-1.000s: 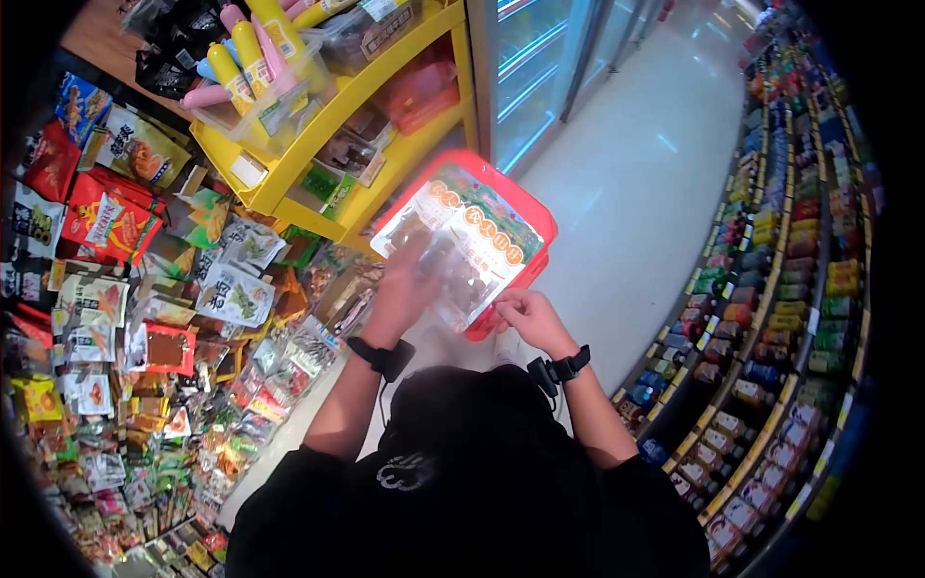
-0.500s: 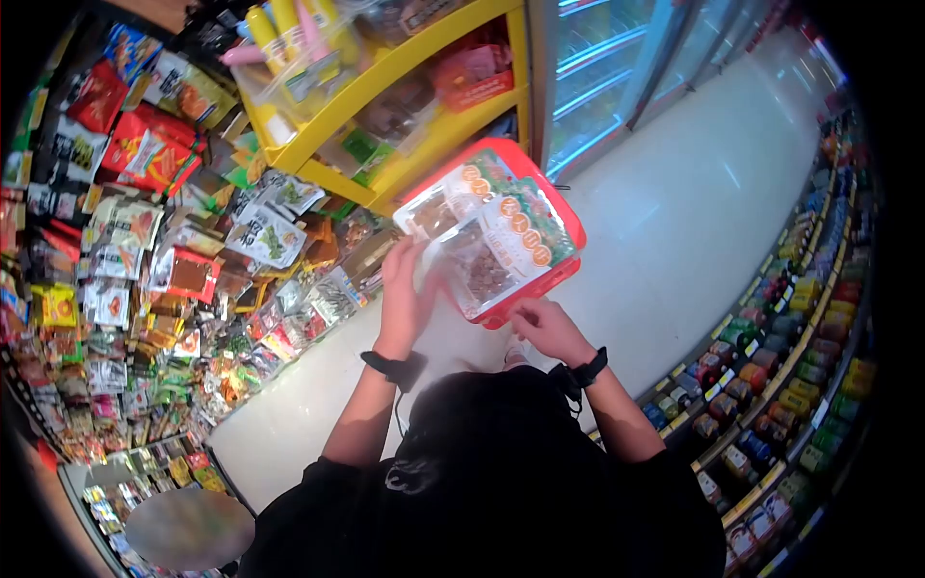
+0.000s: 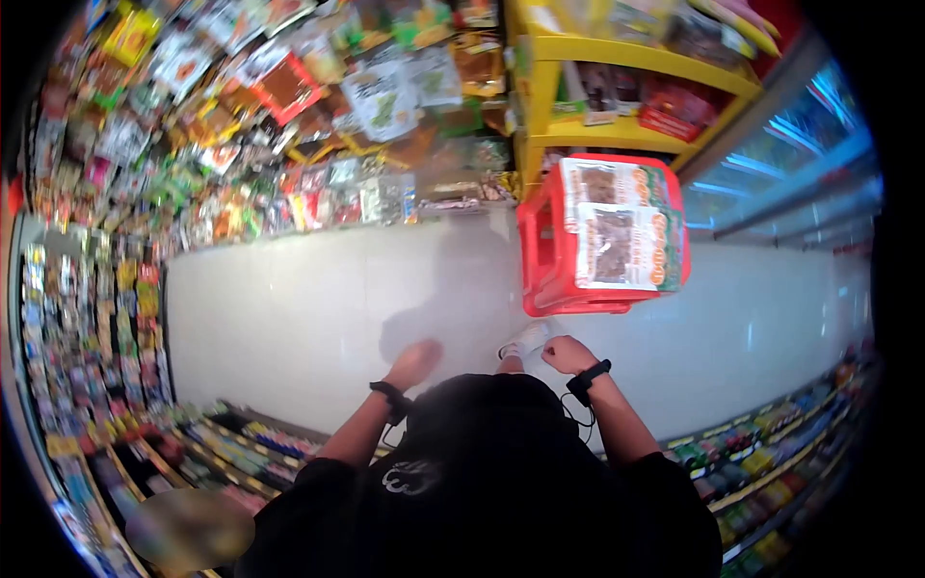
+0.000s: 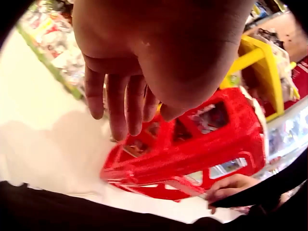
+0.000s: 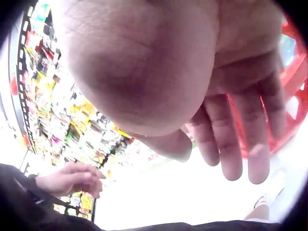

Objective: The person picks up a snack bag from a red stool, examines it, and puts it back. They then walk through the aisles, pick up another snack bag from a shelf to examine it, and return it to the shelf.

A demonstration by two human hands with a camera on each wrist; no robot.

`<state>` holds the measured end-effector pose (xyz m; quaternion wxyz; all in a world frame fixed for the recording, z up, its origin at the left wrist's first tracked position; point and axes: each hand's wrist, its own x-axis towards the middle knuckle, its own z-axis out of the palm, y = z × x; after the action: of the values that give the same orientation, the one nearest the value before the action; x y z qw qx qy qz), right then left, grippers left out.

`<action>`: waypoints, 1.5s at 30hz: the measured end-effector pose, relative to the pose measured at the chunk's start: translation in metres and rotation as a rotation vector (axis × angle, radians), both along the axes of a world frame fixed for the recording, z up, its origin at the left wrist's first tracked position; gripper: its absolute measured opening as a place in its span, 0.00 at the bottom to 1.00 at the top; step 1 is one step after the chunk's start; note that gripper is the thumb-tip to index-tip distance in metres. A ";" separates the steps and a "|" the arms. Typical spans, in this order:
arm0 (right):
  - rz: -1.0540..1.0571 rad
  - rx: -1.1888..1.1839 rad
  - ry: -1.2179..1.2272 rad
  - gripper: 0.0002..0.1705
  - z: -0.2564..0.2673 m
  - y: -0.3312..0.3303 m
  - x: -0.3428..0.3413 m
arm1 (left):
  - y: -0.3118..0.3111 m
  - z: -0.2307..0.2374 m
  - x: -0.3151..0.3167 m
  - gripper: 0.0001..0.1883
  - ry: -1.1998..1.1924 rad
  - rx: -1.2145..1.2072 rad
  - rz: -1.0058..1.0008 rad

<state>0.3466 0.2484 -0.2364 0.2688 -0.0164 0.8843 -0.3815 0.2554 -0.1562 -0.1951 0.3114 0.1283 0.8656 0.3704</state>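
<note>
A red plastic stool (image 3: 537,255) stands on the floor ahead and to the right in the head view. Two food packets lie overlapping on its seat, a front packet (image 3: 617,246) and a back packet (image 3: 602,181), both with clear windows showing brown contents. My left hand (image 3: 416,362) hangs in front of my body, blurred, holding nothing; its fingers (image 4: 116,106) show loosely extended in the left wrist view. Nearer the stool, my right hand (image 3: 570,354) also holds nothing. Its fingers (image 5: 248,130) hang relaxed, with the red stool behind them in the right wrist view.
Hanging snack bags (image 3: 381,101) line the wall ahead. A yellow shelf unit (image 3: 641,53) stands behind the stool, with glass-door coolers (image 3: 780,144) to its right. Low shelves of goods (image 3: 771,472) run close by me, and pale floor (image 3: 289,299) lies between.
My left hand has come away from the packets and dropped back toward my body. My right hand has left the stool's edge. The head view has turned left, so the stool appears farther right.
</note>
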 end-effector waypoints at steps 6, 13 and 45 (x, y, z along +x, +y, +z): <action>-0.297 -0.151 -0.426 0.18 -0.059 -0.036 0.009 | -0.195 -0.115 0.159 0.17 -0.270 -0.126 0.679; 0.024 0.090 -0.634 0.21 -0.082 -0.073 0.049 | -0.272 -0.155 0.328 0.15 -0.518 -0.297 0.781; 0.889 0.267 -0.506 0.21 -0.054 -0.502 -0.141 | -0.229 -0.192 0.506 0.19 -0.319 -0.357 0.650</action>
<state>0.2054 -0.2535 -0.2907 0.6094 -0.2630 0.7403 -0.1065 0.7618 -0.3857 -0.3872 0.3257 -0.2673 0.8527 0.3088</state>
